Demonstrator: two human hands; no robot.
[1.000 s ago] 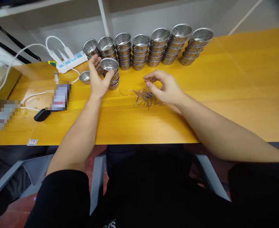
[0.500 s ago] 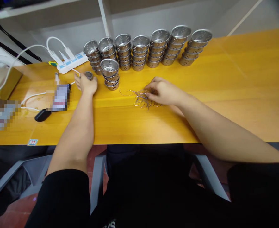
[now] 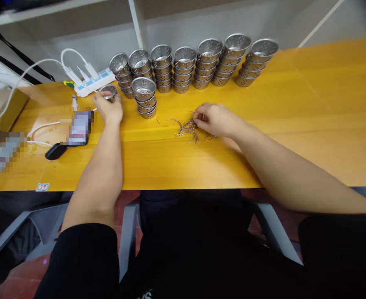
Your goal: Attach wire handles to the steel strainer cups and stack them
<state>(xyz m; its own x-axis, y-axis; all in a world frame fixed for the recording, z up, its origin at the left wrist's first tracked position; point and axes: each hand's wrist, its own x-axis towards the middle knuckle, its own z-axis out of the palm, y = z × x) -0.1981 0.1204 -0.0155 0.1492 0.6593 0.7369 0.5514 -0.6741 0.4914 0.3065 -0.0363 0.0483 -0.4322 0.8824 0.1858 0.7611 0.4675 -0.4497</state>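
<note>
My left hand (image 3: 109,109) is closed around a perforated metal cup (image 3: 111,92), its rim tilted up above the fingers. My right hand (image 3: 215,119) pinches at the edge of a small pile of thin curved metal wires (image 3: 187,129) on the table. Thumb and forefinger meet there; whether a single wire is between them is too small to tell. Close to my left hand, a short stack of perforated metal cups (image 3: 145,99) stands on its own. Behind it, several taller stacks (image 3: 183,68) of the same cups form a row.
A white power strip (image 3: 97,82) with plugged-in cables lies behind my left hand. On the left of the yellow table (image 3: 158,166) are a phone (image 3: 79,128), a black rounded object (image 3: 56,151) and a cardboard box (image 3: 7,109). A shelf wall (image 3: 170,25) bounds the back.
My left hand has shifted slightly left and lifted the cup, which shows more of its rim. My right fingers have drawn together at the wires, and the pile has shifted a little.
</note>
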